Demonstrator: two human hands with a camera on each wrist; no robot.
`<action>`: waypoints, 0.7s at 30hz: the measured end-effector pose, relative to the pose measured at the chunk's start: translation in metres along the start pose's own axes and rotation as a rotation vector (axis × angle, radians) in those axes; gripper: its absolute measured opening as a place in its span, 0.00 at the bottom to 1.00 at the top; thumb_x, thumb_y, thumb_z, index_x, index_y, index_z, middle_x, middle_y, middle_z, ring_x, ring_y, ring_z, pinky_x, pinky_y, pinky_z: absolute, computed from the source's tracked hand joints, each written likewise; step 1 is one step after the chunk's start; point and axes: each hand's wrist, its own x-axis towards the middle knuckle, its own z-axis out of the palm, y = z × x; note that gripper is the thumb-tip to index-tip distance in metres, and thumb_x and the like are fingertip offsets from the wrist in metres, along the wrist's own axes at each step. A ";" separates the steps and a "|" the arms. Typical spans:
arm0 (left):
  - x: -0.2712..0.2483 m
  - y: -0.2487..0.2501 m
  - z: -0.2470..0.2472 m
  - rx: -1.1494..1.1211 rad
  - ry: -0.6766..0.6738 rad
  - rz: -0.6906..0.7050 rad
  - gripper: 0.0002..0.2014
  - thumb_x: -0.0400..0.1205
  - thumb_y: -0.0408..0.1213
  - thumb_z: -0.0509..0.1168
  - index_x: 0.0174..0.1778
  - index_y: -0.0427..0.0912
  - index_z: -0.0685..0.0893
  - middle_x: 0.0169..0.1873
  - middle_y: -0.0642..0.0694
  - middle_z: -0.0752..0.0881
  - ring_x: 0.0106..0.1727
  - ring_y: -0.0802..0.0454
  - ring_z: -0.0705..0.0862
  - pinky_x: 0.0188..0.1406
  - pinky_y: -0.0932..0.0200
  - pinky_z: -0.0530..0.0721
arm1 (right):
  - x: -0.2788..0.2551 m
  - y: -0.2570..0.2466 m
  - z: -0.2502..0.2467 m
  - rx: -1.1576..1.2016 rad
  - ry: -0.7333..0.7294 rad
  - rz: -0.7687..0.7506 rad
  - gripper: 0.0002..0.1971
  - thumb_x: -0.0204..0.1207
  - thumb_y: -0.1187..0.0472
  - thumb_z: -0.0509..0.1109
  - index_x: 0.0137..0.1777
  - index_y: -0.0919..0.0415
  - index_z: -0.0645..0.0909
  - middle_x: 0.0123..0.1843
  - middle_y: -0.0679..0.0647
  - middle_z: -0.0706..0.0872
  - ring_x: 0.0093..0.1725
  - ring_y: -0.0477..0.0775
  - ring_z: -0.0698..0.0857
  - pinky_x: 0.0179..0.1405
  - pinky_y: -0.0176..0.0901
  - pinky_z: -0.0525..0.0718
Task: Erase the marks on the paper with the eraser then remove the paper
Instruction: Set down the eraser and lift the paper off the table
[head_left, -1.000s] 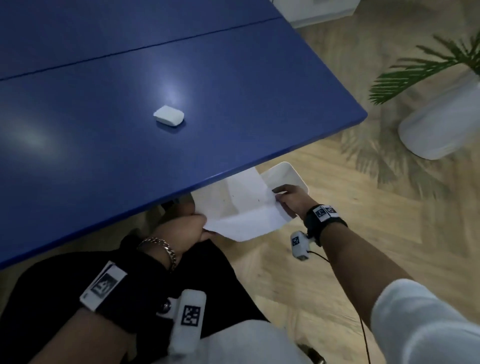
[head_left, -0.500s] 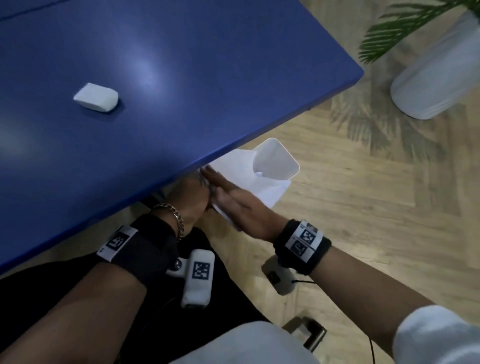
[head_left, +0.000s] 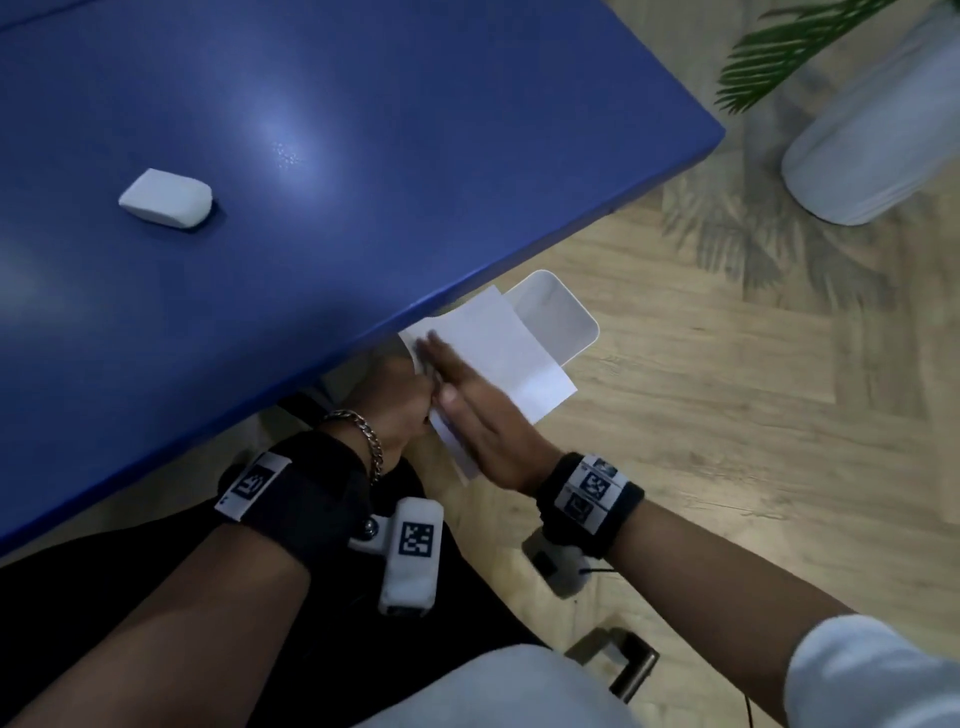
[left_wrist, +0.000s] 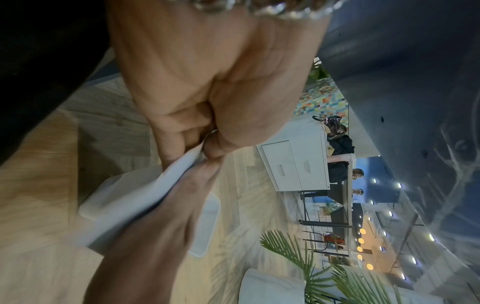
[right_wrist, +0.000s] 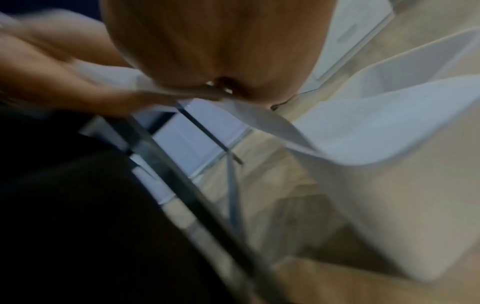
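The white eraser (head_left: 166, 198) lies alone on the blue table (head_left: 415, 130), far from both hands. Below the table's near edge, the folded white paper (head_left: 504, 343) is held over a white bin (head_left: 571, 317) on the floor. My left hand (head_left: 400, 402) pinches the paper's left edge between thumb and fingers; the pinch shows clearly in the left wrist view (left_wrist: 202, 148). My right hand (head_left: 457, 395) lies flat on the paper with straight fingers, pressing it against the left hand. The right wrist view is blurred and shows the paper (right_wrist: 363, 127) above the bin (right_wrist: 389, 205).
A white pot (head_left: 878, 140) with a green palm stands on the wooden floor at the right. The table's edge overhangs my hands. My dark-clothed lap fills the lower left, and a metal chair part (head_left: 623, 660) sits near the bottom.
The paper was spread open between both hands; the right hand has folded it over toward the left hand and now lies flat on it. The head view has shifted right.
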 end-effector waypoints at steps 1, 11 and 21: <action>-0.003 0.003 0.000 -0.021 -0.008 -0.003 0.14 0.79 0.34 0.65 0.58 0.40 0.90 0.49 0.36 0.93 0.53 0.38 0.93 0.55 0.37 0.92 | 0.001 0.002 0.004 0.025 -0.017 -0.031 0.27 0.97 0.56 0.50 0.94 0.52 0.55 0.96 0.51 0.53 0.95 0.49 0.51 0.95 0.52 0.48; -0.017 0.007 -0.006 -0.141 0.002 0.009 0.20 0.69 0.38 0.62 0.55 0.38 0.88 0.54 0.33 0.90 0.56 0.32 0.89 0.57 0.24 0.88 | 0.028 0.120 -0.061 -0.510 0.335 0.506 0.26 0.88 0.52 0.56 0.82 0.58 0.78 0.84 0.63 0.78 0.83 0.71 0.75 0.84 0.67 0.70; -0.016 0.020 -0.015 -0.082 0.111 -0.095 0.14 0.74 0.46 0.68 0.46 0.39 0.88 0.54 0.33 0.91 0.57 0.32 0.89 0.62 0.30 0.88 | 0.083 0.133 -0.102 -0.483 -0.180 0.795 0.13 0.90 0.61 0.64 0.60 0.67 0.89 0.64 0.62 0.89 0.71 0.66 0.85 0.57 0.42 0.74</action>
